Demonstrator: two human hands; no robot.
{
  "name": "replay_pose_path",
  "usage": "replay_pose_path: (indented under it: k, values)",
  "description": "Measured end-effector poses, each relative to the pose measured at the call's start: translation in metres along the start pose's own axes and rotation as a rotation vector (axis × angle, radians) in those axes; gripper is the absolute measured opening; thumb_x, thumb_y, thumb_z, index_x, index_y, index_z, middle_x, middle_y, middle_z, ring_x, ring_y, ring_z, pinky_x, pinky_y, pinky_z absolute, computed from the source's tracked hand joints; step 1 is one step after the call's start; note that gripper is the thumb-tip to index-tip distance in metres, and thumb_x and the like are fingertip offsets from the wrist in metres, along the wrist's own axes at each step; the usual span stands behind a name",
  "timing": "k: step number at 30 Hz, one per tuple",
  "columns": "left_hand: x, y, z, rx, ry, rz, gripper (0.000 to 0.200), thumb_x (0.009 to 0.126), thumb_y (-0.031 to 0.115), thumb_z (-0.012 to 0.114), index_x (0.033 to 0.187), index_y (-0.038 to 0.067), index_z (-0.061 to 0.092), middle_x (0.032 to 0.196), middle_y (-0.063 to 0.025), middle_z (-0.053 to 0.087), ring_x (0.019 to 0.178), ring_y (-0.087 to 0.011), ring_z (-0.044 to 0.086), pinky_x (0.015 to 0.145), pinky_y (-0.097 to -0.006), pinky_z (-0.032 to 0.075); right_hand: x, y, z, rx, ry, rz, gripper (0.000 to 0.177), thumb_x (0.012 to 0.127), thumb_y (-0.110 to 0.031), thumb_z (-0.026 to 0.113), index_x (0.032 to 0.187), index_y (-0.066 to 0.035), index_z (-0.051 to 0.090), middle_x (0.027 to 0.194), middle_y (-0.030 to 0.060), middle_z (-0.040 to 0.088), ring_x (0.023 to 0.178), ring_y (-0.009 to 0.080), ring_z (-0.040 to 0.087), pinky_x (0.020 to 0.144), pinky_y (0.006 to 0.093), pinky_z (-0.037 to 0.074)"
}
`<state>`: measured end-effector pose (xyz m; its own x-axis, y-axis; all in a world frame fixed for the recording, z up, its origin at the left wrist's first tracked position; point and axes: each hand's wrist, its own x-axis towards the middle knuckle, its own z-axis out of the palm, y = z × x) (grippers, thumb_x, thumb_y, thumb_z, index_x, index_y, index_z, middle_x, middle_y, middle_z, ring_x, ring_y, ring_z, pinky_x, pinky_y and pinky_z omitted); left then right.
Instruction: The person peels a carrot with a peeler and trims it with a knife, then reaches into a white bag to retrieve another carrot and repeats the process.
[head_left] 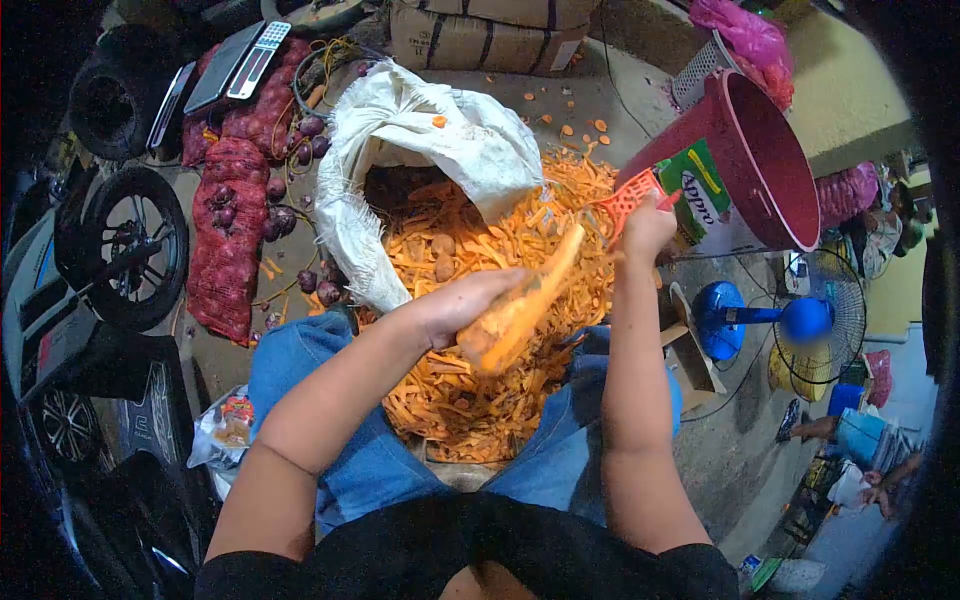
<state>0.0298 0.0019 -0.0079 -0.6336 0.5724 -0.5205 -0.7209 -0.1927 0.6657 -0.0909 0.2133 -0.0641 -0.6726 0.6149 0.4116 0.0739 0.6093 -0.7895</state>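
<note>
My left hand is wrapped round a thick, partly peeled carrot, which points up and to the right. My right hand grips a red-orange peeler just off the carrot's thin end. Beneath both hands, between the knees, spreads a heap of orange peelings. A white woven sack lies with its mouth open beyond the heap; some whole carrots show among the peelings at its mouth.
A maroon bucket with a green-and-white label tilts at the right. Net bags of red onions, a scale and a motorcycle wheel are at left. A blue fan stands at right; another person's legs and hand show beyond.
</note>
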Motion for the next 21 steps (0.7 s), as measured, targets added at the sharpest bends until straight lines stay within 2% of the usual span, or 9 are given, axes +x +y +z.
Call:
replay_pose_path:
  k: [2,4,8,10,14,16,18,20,21]
  values:
    - [0.004,0.006,-0.010,-0.102,0.015,-0.083,0.034,0.084,0.032,0.033,0.094,0.003,0.047,0.077,-0.0076,0.055,0.064,-0.0155,0.056,0.059,-0.0277,0.047,-0.006,-0.034,-0.016,0.326,-0.163,0.338,0.023,0.078,-0.020,0.047,0.065,-0.001,0.047,0.053,0.0013,0.045,0.046,0.0118,0.041,0.044,0.0266,0.034]
    - [0.010,0.007,-0.020,-0.303,0.090,-0.055,0.034,0.083,0.033,0.034,0.094,0.004,0.048,0.078,-0.0068,0.055,0.065,-0.0155,0.055,0.058,-0.0278,0.047,-0.025,-0.059,-0.016,0.472,-0.233,0.290,0.022,0.079,-0.020,0.047,0.063,-0.005,0.045,0.052,-0.0034,0.039,0.044,0.0072,0.035,0.041,0.0234,0.029]
    - [0.018,0.007,-0.028,-0.278,0.098,-0.043,0.039,0.083,0.036,0.031,0.096,0.004,0.048,0.079,-0.0061,0.055,0.064,-0.0151,0.055,0.056,-0.0284,0.047,-0.080,-0.106,-0.032,0.476,-0.494,0.132,0.020,0.079,-0.021,0.047,0.067,-0.004,0.047,0.056,-0.0027,0.041,0.050,0.0061,0.037,0.045,0.0226,0.031]
    - [0.018,0.007,-0.022,-0.278,0.141,0.000,0.038,0.083,0.035,0.030,0.096,0.005,0.048,0.079,-0.0062,0.055,0.063,-0.0145,0.055,0.055,-0.0280,0.047,-0.099,-0.107,-0.031,0.438,-0.572,-0.148,0.022,0.080,-0.019,0.045,0.070,0.001,0.047,0.053,0.0077,0.045,0.048,0.0144,0.039,0.046,0.0306,0.033]
    - [0.021,0.007,-0.020,-0.193,0.180,0.065,0.036,0.084,0.032,0.028,0.094,0.005,0.049,0.079,-0.0066,0.056,0.062,-0.0135,0.055,0.054,-0.0272,0.047,-0.097,-0.100,-0.026,0.458,-0.582,-0.033,0.020,0.080,-0.016,0.044,0.071,0.001,0.047,0.054,0.0113,0.044,0.049,0.0175,0.041,0.047,0.0324,0.034]
    - [0.021,0.006,-0.016,-0.111,0.132,0.049,0.035,0.085,0.031,0.028,0.094,0.004,0.049,0.078,-0.0066,0.056,0.062,-0.0139,0.056,0.055,-0.0271,0.047,-0.082,-0.089,-0.021,0.336,-0.473,-0.125,0.019,0.079,-0.015,0.044,0.071,0.001,0.047,0.056,0.0113,0.047,0.050,0.0183,0.043,0.049,0.0325,0.035]
    - [0.012,0.000,-0.001,-0.010,0.141,-0.100,0.034,0.085,0.030,0.029,0.094,0.004,0.049,0.076,-0.0061,0.056,0.062,-0.0143,0.055,0.056,-0.0276,0.046,-0.046,-0.073,-0.013,0.201,-0.286,-0.029,0.018,0.078,-0.014,0.045,0.072,0.002,0.048,0.058,0.0105,0.049,0.052,0.0181,0.044,0.050,0.0321,0.036]
    - [0.014,-0.009,-0.003,0.049,0.090,-0.107,0.034,0.084,0.032,0.031,0.091,0.003,0.049,0.075,-0.0062,0.056,0.061,-0.0145,0.055,0.055,-0.0286,0.046,-0.015,-0.023,0.002,0.099,-0.135,0.035,0.019,0.078,-0.015,0.045,0.071,0.003,0.048,0.058,0.0088,0.050,0.053,0.0175,0.045,0.052,0.0313,0.037]
    - [0.015,-0.009,-0.005,0.006,0.072,-0.107,0.034,0.084,0.030,0.032,0.098,0.003,0.046,0.084,-0.0078,0.055,0.069,-0.0154,0.055,0.063,-0.0282,0.046,-0.013,-0.026,-0.002,0.097,-0.136,0.036,0.019,0.078,-0.015,0.045,0.071,0.003,0.048,0.058,0.0088,0.050,0.053,0.0175,0.045,0.052,0.0313,0.037]
